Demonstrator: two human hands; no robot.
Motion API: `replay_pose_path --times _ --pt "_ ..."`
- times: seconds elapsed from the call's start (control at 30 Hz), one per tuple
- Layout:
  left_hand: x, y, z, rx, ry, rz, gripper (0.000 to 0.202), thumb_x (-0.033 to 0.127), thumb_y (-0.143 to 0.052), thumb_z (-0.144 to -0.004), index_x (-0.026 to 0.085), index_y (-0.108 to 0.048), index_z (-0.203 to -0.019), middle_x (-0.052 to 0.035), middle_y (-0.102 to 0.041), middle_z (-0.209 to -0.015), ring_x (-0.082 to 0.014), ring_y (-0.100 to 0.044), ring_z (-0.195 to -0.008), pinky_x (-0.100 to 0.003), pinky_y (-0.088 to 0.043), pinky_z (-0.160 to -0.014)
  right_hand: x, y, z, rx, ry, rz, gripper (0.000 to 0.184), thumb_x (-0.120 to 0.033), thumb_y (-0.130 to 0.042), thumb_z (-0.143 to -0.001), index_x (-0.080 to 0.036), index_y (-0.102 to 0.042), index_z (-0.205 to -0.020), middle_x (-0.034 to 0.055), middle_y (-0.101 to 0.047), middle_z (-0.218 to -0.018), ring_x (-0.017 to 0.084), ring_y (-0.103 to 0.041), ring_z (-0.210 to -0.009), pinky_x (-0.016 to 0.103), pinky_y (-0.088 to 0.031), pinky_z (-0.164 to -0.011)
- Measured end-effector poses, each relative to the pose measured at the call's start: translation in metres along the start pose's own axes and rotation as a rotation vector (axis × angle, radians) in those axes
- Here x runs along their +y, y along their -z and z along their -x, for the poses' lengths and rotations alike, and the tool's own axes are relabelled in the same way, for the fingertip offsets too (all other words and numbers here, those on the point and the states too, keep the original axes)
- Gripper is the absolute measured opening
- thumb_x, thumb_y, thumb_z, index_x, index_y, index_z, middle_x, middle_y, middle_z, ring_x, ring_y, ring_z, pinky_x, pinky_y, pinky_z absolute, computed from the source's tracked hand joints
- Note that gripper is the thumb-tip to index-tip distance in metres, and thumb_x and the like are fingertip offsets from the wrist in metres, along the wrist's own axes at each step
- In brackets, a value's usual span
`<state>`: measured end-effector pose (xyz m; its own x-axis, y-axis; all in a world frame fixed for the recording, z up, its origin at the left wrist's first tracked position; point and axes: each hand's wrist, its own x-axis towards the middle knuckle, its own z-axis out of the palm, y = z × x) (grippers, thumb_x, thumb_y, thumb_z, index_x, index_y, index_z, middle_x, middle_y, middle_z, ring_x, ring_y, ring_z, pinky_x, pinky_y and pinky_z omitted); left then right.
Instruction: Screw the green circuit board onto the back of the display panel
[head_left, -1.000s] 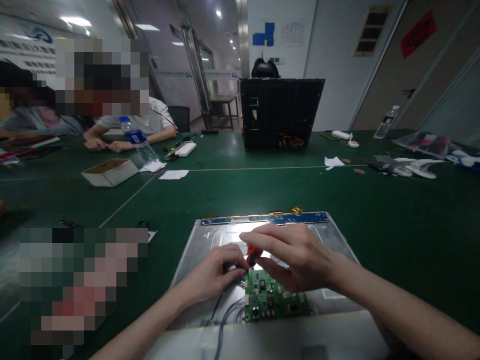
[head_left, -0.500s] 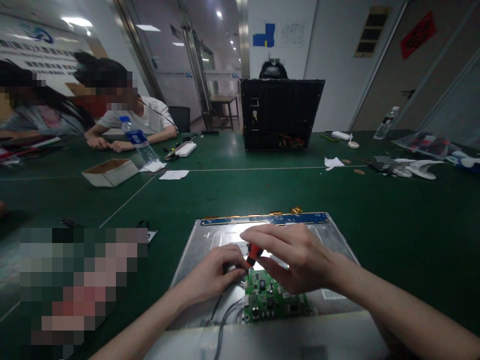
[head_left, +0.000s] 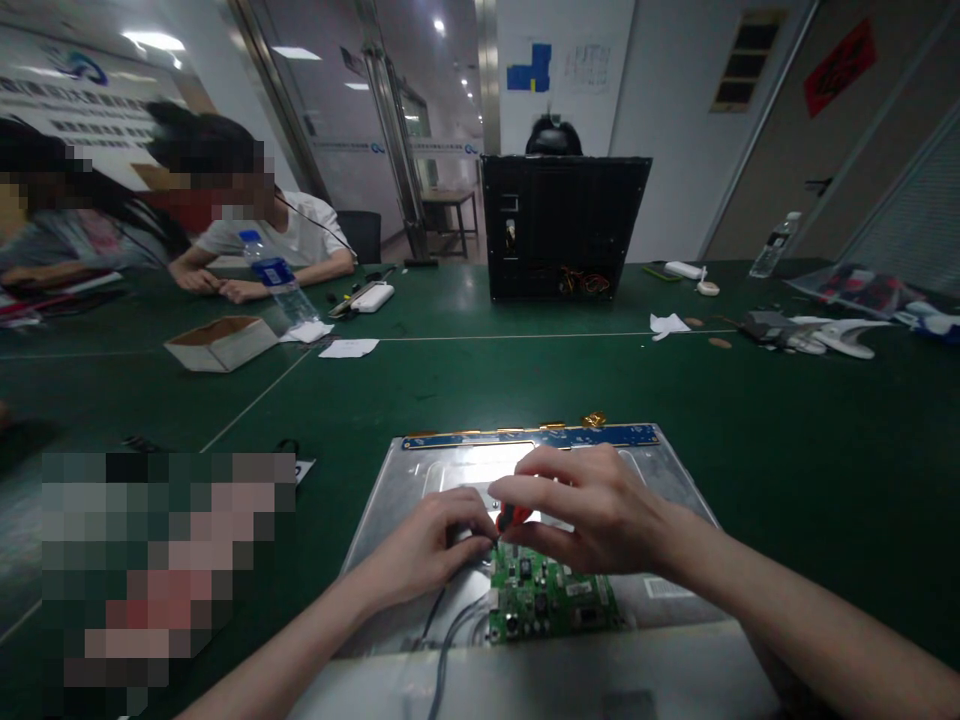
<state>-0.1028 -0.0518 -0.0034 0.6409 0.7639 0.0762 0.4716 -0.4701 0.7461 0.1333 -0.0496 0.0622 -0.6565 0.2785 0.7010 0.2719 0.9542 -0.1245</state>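
Observation:
A silver metal panel (head_left: 405,485) lies flat on the green table in front of me, with a blue strip board (head_left: 570,436) along its far edge. A green circuit board (head_left: 547,600) sits on the panel's near part. My right hand (head_left: 592,510) is closed round a red-handled screwdriver (head_left: 512,517), its tip down at the board's far left corner. My left hand (head_left: 427,545) is curled beside that corner, fingertips pinched at the tip; what they hold is hidden. Grey cables (head_left: 450,630) run from the board toward me.
A black open chassis (head_left: 562,225) stands at the table's far middle. A cardboard box (head_left: 221,343), a water bottle (head_left: 277,285) and paper scraps lie at left, where two people sit. At right lie white plastic parts (head_left: 832,335) and another bottle (head_left: 772,245).
My right hand's fingers have curled closer over the screwdriver handle, hiding most of the red. The left hand and the board have stayed put.

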Motion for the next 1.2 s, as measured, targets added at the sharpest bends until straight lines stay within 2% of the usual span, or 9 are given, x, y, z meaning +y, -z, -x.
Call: replay_pose_path --times 0.13,0.27,0.6,0.7,0.9,1.0,1.2 --pt "0.0023 0.0010 -0.0012 0.000 -0.004 -0.006 0.010 0.017 -0.060 -0.088 0.018 -0.067 -0.081 -0.0022 -0.067 -0.085 -0.0191 -0.060 -0.080 -0.031 -0.044 -0.076 -0.0020 0.0002 -0.0015 0.001 -0.011 -0.081 0.028 -0.019 -0.050 -0.093 -0.014 -0.052 -0.121 0.0089 -0.068 -0.103 0.015 -0.064 -0.084 0.026 -0.051 -0.059" --pt "0.0035 0.0013 -0.0019 0.002 -0.008 -0.001 0.009 0.017 -0.060 -0.087 0.018 -0.068 -0.082 -0.0028 -0.067 -0.086 -0.0191 -0.060 -0.080 -0.031 -0.044 -0.076 -0.0030 0.0008 -0.0023 -0.007 -0.009 -0.102 0.034 -0.013 -0.048 -0.089 -0.011 -0.050 -0.123 0.0102 -0.069 -0.102 0.016 -0.065 -0.087 0.027 -0.053 -0.062" --pt "0.0009 -0.0002 -0.0009 0.007 -0.007 -0.002 0.010 0.016 -0.060 -0.088 0.018 -0.068 -0.082 -0.0022 -0.068 -0.085 -0.0189 -0.061 -0.080 -0.031 -0.044 -0.076 0.0002 -0.0016 0.0004 0.006 0.005 0.027 0.022 -0.025 -0.053 -0.094 -0.017 -0.053 -0.114 0.0044 -0.066 -0.092 0.012 -0.059 -0.068 0.024 -0.042 -0.050" --pt "0.0003 -0.0006 -0.0006 0.011 -0.004 -0.003 0.010 0.015 -0.060 -0.087 0.018 -0.068 -0.082 -0.0020 -0.068 -0.085 -0.0187 -0.061 -0.079 -0.031 -0.045 -0.077 0.0005 -0.0010 0.0007 -0.006 0.007 0.028 0.020 -0.026 -0.056 -0.093 -0.017 -0.055 -0.112 0.0030 -0.066 -0.088 0.012 -0.058 -0.065 0.024 -0.042 -0.050" --pt "0.0009 0.0007 -0.0009 -0.016 0.029 0.004 0.010 0.019 -0.060 -0.088 0.019 -0.068 -0.083 -0.0031 -0.069 -0.086 -0.0204 -0.061 -0.082 -0.033 -0.046 -0.079 -0.0012 0.0016 -0.0013 -0.023 0.009 -0.065 0.035 -0.017 -0.048 -0.093 -0.011 -0.049 -0.127 0.0104 -0.069 -0.106 0.016 -0.065 -0.092 0.027 -0.053 -0.064" --pt "0.0009 0.0010 -0.0010 -0.021 0.016 0.008 0.010 0.018 -0.059 -0.089 0.019 -0.069 -0.086 -0.0037 -0.069 -0.087 -0.0208 -0.061 -0.084 -0.033 -0.045 -0.078 -0.0019 0.0015 -0.0018 -0.013 -0.001 -0.068 0.036 -0.015 -0.047 -0.091 -0.011 -0.049 -0.126 0.0097 -0.069 -0.101 0.016 -0.065 -0.086 0.027 -0.052 -0.061" --pt "-0.0002 -0.0002 -0.0006 -0.004 -0.003 -0.008 0.011 0.017 -0.059 -0.089 0.019 -0.069 -0.085 -0.0027 -0.068 -0.085 -0.0194 -0.061 -0.081 -0.031 -0.045 -0.077 -0.0008 -0.0004 -0.0005 0.003 0.000 0.016 0.023 -0.023 -0.051 -0.094 -0.016 -0.053 -0.116 0.0052 -0.068 -0.092 0.013 -0.060 -0.069 0.025 -0.042 -0.049"
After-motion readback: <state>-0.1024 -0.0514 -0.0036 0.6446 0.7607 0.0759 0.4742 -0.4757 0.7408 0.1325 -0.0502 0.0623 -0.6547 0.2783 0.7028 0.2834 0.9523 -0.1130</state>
